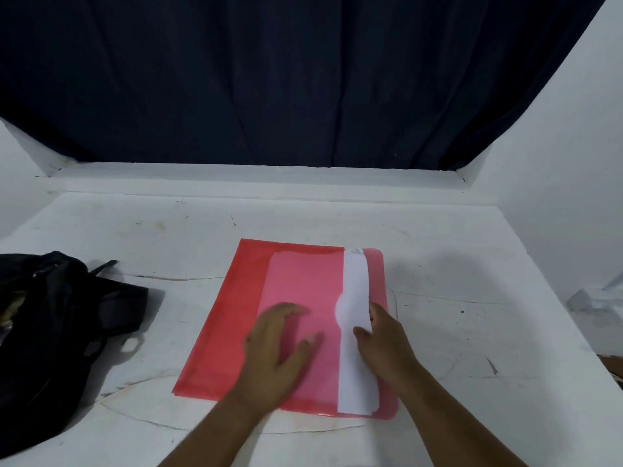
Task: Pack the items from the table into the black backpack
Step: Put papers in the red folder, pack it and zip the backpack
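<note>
**Inspector:** Position of the folder (236,332)?

**Assistant:** Flat on the table (455,264), red, translucent. Its long axis runs away from the person, tilted slightly. A white paper (354,288) shows as a strip along the folder's right side, partly inside the pocket, running parallel to the long axis.

**Inspector:** Hands?

**Assistant:** The left hand (279,345) lies on the folder's middle, fingers spread and relaxed, pressing it flat; it grips nothing. The right hand (381,335) is at the folder's right edge, thumb on top of the paper. The fingers beyond the paper's edge are partly hidden, so I judge it a pinch on the paper.

**Inspector:** The backpack (50,332)?

**Assistant:** Well left of the folder, slumped on the table and partly out of view. Its opening cannot be made out. A strap loop (131,343) lies between it and the folder's left edge.

**Inspector:** Which hand is nearer to it?

**Assistant:** The left. The folder must travel leftward, and I judge it will need turning so a short edge enters first.

**Inspector:** Obstructions?

**Assistant:** Only the strap loop, on the table between the folder and the backpack. Beyond the folder hangs a dark curtain (303,79). A pale crumpled thing (596,294) sits far right of the folder; unidentifiable.

**Inspector:** Risk?

**Assistant:** In my judgement, the paper could slip out if the folder is lifted before it is seated.
</note>
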The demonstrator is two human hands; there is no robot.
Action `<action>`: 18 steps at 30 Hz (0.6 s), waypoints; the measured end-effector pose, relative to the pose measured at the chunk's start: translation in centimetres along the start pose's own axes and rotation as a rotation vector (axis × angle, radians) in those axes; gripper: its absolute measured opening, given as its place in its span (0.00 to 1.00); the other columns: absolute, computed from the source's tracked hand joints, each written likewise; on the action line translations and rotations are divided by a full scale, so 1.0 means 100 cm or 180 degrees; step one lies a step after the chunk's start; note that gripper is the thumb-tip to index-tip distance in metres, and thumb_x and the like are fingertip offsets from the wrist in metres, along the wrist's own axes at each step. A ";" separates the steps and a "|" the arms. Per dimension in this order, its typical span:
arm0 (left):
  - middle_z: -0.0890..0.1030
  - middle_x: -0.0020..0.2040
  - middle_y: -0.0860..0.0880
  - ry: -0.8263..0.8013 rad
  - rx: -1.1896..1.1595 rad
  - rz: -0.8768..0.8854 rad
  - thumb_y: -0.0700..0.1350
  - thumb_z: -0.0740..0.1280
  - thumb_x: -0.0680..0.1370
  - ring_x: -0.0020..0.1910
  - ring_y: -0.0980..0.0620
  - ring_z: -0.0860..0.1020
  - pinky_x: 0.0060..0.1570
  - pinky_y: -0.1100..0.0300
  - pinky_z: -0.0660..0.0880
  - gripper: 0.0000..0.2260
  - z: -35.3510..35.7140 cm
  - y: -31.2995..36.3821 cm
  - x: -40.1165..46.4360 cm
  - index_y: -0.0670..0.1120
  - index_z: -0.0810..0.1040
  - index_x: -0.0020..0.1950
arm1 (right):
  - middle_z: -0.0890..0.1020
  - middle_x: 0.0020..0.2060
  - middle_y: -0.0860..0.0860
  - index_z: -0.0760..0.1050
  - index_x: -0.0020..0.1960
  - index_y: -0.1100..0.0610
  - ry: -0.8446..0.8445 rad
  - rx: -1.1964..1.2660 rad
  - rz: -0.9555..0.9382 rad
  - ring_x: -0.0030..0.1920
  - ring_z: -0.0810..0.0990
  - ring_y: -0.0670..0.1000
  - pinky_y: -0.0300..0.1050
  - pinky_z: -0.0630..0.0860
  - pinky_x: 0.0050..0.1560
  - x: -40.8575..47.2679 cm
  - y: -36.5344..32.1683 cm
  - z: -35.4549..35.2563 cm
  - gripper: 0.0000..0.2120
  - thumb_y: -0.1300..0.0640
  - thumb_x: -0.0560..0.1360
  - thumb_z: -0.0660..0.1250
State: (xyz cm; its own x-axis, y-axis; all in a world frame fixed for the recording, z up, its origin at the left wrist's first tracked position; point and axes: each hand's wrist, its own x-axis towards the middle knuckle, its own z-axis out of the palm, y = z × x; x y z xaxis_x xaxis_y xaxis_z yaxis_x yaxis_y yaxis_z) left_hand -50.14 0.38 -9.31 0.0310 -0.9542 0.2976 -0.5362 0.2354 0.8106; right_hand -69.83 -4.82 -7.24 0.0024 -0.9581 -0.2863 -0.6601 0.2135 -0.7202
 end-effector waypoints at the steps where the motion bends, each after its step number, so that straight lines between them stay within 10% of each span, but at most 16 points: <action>1: 0.77 0.63 0.59 0.0132 0.0173 -0.0009 0.69 0.61 0.77 0.67 0.56 0.73 0.67 0.50 0.70 0.24 -0.016 -0.009 0.005 0.54 0.77 0.64 | 0.74 0.71 0.51 0.63 0.76 0.54 0.0030 -0.0024 0.0034 0.70 0.74 0.55 0.48 0.71 0.68 0.002 0.000 0.000 0.24 0.57 0.81 0.64; 6: 0.72 0.70 0.56 0.0022 0.1755 -0.1116 0.73 0.53 0.71 0.72 0.51 0.66 0.67 0.40 0.64 0.32 -0.101 -0.086 0.017 0.58 0.72 0.68 | 0.70 0.74 0.53 0.59 0.78 0.54 0.0115 -0.0195 0.0115 0.72 0.71 0.56 0.48 0.70 0.68 0.009 -0.004 0.003 0.24 0.58 0.83 0.58; 18: 0.63 0.79 0.54 -0.0318 0.2115 -0.0847 0.71 0.46 0.74 0.79 0.49 0.54 0.72 0.46 0.49 0.35 -0.119 -0.126 0.004 0.59 0.69 0.76 | 0.80 0.63 0.49 0.71 0.70 0.52 0.0273 -0.0580 -0.0038 0.56 0.81 0.50 0.42 0.77 0.51 0.016 -0.030 0.030 0.18 0.61 0.81 0.61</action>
State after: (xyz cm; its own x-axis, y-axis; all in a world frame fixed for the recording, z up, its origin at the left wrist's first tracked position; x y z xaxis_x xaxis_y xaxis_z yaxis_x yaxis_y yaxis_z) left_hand -33.36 -0.75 -13.38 0.1716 -0.9834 0.0596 -0.9218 -0.1390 0.3618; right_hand -65.60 -6.39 -7.41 -0.0478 -0.9748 -0.2180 -0.7854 0.1715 -0.5947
